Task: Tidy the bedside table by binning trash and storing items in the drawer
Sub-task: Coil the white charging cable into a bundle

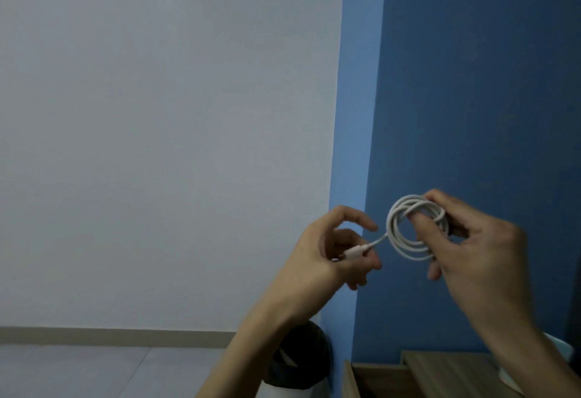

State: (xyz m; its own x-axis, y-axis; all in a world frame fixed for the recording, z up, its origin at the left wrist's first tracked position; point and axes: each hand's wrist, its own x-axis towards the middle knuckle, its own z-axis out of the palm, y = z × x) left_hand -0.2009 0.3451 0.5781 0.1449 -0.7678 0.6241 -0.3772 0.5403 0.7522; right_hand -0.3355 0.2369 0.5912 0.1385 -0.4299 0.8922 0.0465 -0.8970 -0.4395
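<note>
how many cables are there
1: a white cable, coiled in the right hand, with its plug end pinched in the left hand. The table is mostly out of view, so others may be hidden.

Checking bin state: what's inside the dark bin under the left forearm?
The bin has a dark liner and one pale scrap near its left inner wall. The left forearm covers part of the opening; the bottom is too dark to tell.
</note>
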